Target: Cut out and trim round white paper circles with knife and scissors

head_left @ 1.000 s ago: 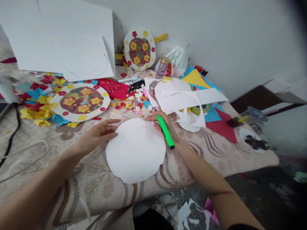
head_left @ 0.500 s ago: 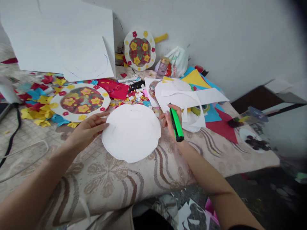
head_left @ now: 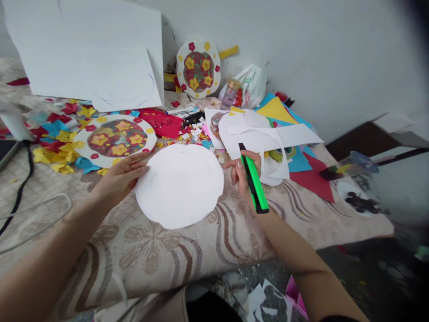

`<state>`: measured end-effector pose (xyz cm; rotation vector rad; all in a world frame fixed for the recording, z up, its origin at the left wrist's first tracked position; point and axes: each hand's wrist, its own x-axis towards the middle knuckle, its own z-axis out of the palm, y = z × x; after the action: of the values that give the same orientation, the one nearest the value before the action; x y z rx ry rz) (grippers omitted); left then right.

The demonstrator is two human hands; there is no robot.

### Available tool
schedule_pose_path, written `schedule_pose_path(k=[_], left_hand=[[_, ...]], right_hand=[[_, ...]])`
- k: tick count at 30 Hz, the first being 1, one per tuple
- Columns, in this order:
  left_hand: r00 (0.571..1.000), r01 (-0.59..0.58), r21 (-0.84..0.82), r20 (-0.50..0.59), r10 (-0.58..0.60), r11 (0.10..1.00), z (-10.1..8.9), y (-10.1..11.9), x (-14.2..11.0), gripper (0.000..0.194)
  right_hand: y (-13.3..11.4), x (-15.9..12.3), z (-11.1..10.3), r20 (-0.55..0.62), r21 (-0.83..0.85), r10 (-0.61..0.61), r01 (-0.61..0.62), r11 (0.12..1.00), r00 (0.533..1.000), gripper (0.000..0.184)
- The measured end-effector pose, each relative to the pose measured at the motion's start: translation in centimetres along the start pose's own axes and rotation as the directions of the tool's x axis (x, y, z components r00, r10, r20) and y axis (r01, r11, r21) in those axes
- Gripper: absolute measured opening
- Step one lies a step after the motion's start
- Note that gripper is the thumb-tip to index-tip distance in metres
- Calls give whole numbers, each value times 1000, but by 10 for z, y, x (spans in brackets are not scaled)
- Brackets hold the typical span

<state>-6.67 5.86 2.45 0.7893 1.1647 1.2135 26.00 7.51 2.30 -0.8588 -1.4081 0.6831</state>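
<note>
A white scalloped paper disc [head_left: 181, 188] lies flat on the patterned cloth in front of me. At its left edge, my left hand [head_left: 121, 179] pinches the rim, thumb on top and fingers partly behind. My right hand [head_left: 240, 175] is closed around a green utility knife [head_left: 257, 188] with a black tip, held just off the disc's right side. The knife's tip points away from me, and I cannot make out its blade. Beyond my left hand sits a white frame [head_left: 80, 145] with red and yellow paper flowers.
A similar flowered disc [head_left: 198, 91] leans on the wall beside a jar [head_left: 230, 93]. White paper offcuts [head_left: 241, 136] and coloured sheets [head_left: 310, 176] lie right. Paper flowers [head_left: 63, 143] and a black cable [head_left: 25, 188] are left. A large white board [head_left: 83, 49] stands behind.
The paper disc has shifted slightly left and turned a little, with my left hand at its edge. The utility knife has tilted and moved slightly right and nearer to me.
</note>
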Motion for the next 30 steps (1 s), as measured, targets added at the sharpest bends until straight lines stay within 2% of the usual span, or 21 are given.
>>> schedule_pose_path(k=[4, 9, 18, 24, 27, 30], left_hand=[[998, -5, -40, -60, 2, 999, -2, 1, 2, 50], [993, -12, -76, -115, 4, 997, -3, 0, 4, 45], [990, -36, -91, -139, 24, 995, 1, 0, 4, 49], [994, -19, -83, -105, 10, 996, 7, -3, 0, 48], [997, -4, -68, -82, -1, 998, 11, -6, -3, 47], [996, -15, -53, -86, 10, 998, 14, -7, -5, 35]], right_hand=[[1, -4, -2, 6, -7, -18, 18, 1000, 1000, 30], [2, -10, 1, 179, -11, 79, -78, 997, 981, 28], [6, -15, 9, 81, -16, 28, -27, 1000, 996, 28], [19, -7, 4, 108, -108, 192, -181, 978, 975, 48], [20, -3, 3, 160, -98, 223, -209, 973, 962, 47], [20, -2, 2, 177, -79, 230, -219, 972, 957, 45]])
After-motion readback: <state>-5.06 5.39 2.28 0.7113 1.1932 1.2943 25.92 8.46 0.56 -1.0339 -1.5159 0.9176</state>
